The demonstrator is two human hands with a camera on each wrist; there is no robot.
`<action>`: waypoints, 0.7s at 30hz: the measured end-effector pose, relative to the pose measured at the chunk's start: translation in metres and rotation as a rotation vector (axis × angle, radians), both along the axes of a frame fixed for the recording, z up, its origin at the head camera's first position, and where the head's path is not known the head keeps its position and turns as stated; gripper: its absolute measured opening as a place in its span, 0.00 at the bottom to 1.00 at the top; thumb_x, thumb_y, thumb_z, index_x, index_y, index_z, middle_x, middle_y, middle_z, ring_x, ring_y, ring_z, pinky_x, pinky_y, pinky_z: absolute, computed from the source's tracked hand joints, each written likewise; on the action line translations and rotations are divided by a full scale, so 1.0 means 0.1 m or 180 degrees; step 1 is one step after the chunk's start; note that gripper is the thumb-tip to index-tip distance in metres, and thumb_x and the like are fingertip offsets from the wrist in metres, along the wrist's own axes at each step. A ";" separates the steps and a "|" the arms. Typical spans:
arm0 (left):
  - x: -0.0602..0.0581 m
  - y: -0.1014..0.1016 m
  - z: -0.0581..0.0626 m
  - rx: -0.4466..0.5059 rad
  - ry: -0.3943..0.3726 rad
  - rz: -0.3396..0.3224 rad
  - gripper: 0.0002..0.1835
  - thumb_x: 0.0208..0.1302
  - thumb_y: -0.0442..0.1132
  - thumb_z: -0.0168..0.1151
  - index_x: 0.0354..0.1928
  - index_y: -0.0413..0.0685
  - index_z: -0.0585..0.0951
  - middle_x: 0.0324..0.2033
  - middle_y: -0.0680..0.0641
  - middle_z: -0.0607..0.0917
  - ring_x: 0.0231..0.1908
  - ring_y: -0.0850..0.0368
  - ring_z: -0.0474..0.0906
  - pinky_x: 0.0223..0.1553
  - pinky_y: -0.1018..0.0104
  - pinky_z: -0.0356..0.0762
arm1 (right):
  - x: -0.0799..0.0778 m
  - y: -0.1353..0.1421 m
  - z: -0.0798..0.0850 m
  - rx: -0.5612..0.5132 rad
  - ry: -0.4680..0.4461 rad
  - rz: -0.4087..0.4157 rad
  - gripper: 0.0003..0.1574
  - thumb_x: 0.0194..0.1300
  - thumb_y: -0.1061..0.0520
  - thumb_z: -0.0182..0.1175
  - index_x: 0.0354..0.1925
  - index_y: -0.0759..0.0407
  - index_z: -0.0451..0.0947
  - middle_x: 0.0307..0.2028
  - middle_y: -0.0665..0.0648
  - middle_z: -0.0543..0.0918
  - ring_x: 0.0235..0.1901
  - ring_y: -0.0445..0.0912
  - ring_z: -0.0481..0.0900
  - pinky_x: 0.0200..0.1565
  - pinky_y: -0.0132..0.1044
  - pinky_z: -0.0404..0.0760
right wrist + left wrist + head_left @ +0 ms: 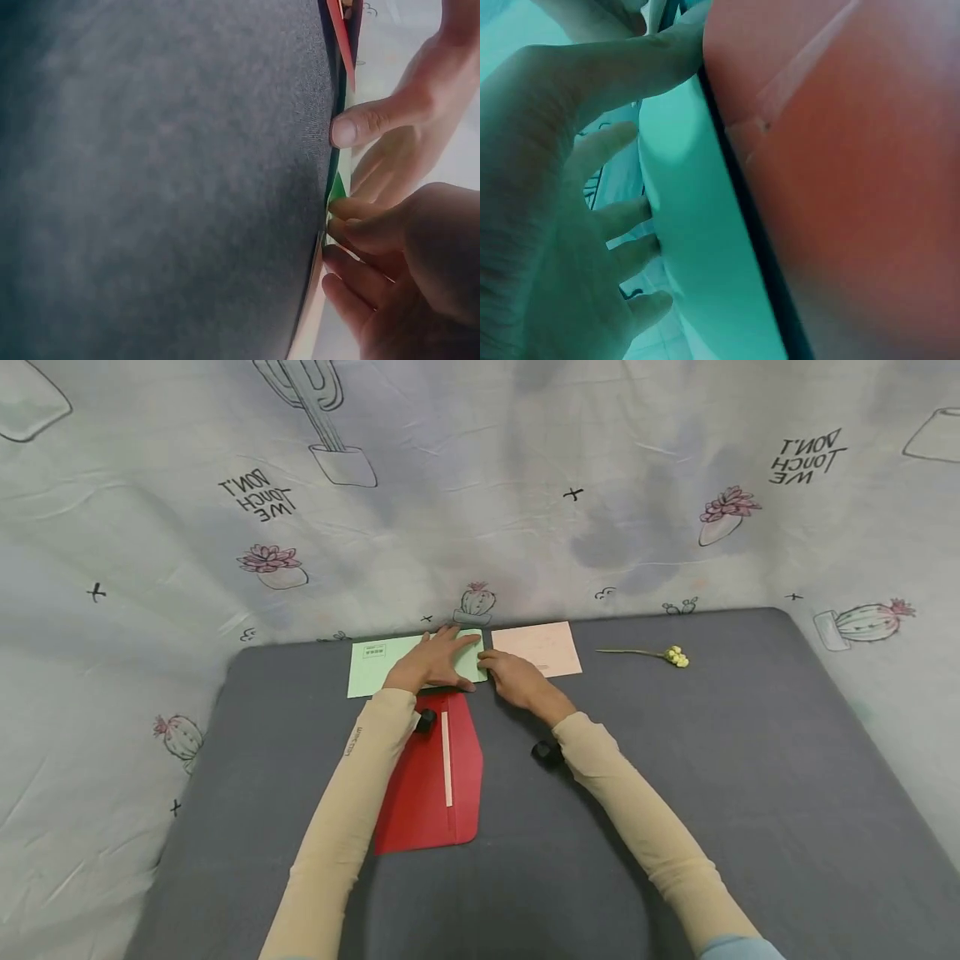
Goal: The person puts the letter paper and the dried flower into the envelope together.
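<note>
A light green envelope (369, 675) with a small printed box lies at the table's far edge. My left hand (429, 663) rests on its right part, fingers spread, thumb near the front edge. At the envelope's right end, my right hand (517, 680) pinches the edge between thumb and fingertips; the right wrist view shows a darker green corner (337, 187) beside those fingertips. Nearer me, under the left wrist, lies a red envelope (420, 802) with its flap out to the right and a white strip (447, 760) along it. The left forearm covers part of it.
A pale pink envelope (542, 647) lies just right of the green one. Farther right is a yellow flower (677, 657) on a thin stem. Everything is on a dark grey table (675, 793), with a printed cloth (510, 510) hanging behind it.
</note>
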State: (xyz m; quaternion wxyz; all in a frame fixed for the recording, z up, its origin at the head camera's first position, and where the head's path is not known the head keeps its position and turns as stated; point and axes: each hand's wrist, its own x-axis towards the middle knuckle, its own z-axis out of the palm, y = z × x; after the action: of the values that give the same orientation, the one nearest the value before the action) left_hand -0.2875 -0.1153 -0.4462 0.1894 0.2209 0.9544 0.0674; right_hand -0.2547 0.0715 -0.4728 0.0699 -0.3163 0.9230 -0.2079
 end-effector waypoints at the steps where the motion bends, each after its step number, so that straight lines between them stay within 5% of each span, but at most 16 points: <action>1: 0.00 -0.01 0.00 -0.0015 0.0009 -0.0013 0.51 0.54 0.61 0.71 0.76 0.58 0.57 0.75 0.38 0.53 0.75 0.41 0.45 0.72 0.40 0.43 | 0.01 -0.01 0.01 0.0038 -0.0026 0.0016 0.22 0.74 0.66 0.45 0.62 0.67 0.73 0.65 0.62 0.72 0.67 0.54 0.67 0.68 0.43 0.64; 10: 0.04 -0.02 0.06 0.0014 0.0274 -0.0175 0.44 0.51 0.57 0.73 0.70 0.57 0.67 0.68 0.41 0.66 0.68 0.42 0.61 0.68 0.46 0.58 | 0.08 0.04 0.02 -0.0151 -0.0178 0.0080 0.25 0.75 0.66 0.44 0.67 0.64 0.68 0.65 0.63 0.72 0.66 0.55 0.68 0.67 0.47 0.64; 21: 0.11 -0.03 0.02 0.0151 0.0450 -0.0202 0.45 0.49 0.57 0.75 0.69 0.57 0.67 0.64 0.42 0.70 0.63 0.43 0.67 0.66 0.46 0.60 | 0.05 0.27 -0.01 -0.0590 -0.0153 -0.0027 0.24 0.70 0.64 0.56 0.63 0.66 0.72 0.61 0.65 0.76 0.59 0.56 0.74 0.63 0.49 0.69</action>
State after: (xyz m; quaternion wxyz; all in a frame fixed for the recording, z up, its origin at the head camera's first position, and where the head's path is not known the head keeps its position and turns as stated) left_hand -0.2763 -0.1178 -0.4440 0.1182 0.2596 0.9560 0.0682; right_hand -0.2495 0.0981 -0.4735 0.0616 -0.3124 0.8991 -0.3003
